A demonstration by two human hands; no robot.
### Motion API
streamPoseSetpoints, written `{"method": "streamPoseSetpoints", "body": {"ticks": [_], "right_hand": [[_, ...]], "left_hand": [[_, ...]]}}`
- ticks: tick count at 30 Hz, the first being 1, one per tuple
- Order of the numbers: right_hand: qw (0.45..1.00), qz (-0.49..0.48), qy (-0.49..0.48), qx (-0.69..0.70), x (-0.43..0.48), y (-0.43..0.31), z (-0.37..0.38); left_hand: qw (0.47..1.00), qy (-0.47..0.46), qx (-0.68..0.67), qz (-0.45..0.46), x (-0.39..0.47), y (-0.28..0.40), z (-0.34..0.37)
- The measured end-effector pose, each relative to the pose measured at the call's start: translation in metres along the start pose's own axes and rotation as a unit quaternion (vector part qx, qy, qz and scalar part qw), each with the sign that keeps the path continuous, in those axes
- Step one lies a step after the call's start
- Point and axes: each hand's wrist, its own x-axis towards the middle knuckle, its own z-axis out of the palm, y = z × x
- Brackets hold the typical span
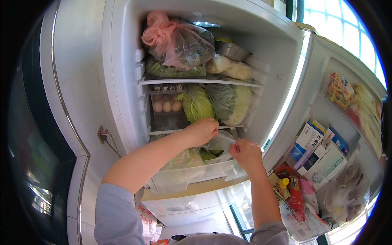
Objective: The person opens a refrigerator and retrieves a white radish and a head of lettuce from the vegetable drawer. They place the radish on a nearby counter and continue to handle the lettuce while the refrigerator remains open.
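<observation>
My left hand (202, 132) and my right hand (248, 153) pinch the edge of a clear plastic bag (223, 140), stretched between them. They are above the pulled-out clear crisper drawer (180, 176) of an open refrigerator. Green produce (209, 154) shows under the bag; its kind is hard to tell. Left of it in the drawer lies a pale leafy vegetable (186, 157) in thin plastic. Just behind my left hand, a green cabbage (197, 104) rests on the lower shelf. A wrapped cabbage (239, 105) and bagged leafy greens (221, 101) are to its right.
Eggs (167, 106) sit in a clear box at left. On the upper shelf (196, 81) are a pink-knotted bag (180, 43) and a metal bowl (232, 51). The open door (324, 50) at right carries boxes (324, 165) and sauce packets (295, 196). A plug (104, 132) is in the left wall.
</observation>
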Motion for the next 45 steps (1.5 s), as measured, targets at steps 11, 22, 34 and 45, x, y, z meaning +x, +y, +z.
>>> {"method": "streamPoseSetpoints", "body": {"ticks": [11,22,34,45], "right_hand": [[0.938,-0.071,0.12,0.317,-0.016,-0.027,0.018],[0.916,-0.234,0.145,0.291,-0.03,-0.077,0.038],[0.928,-0.146,0.177,0.294,-0.037,-0.037,0.044],[0.92,-0.052,0.166,0.351,-0.038,-0.013,0.041]], "left_hand": [[0.984,-0.164,-0.018,-0.068,-0.032,0.025,0.013],[0.954,-0.256,-0.025,-0.156,-0.009,-0.057,0.064],[0.969,-0.205,-0.003,-0.138,-0.001,-0.091,0.091],[0.926,-0.308,-0.001,-0.219,0.004,0.016,-0.022]]}}
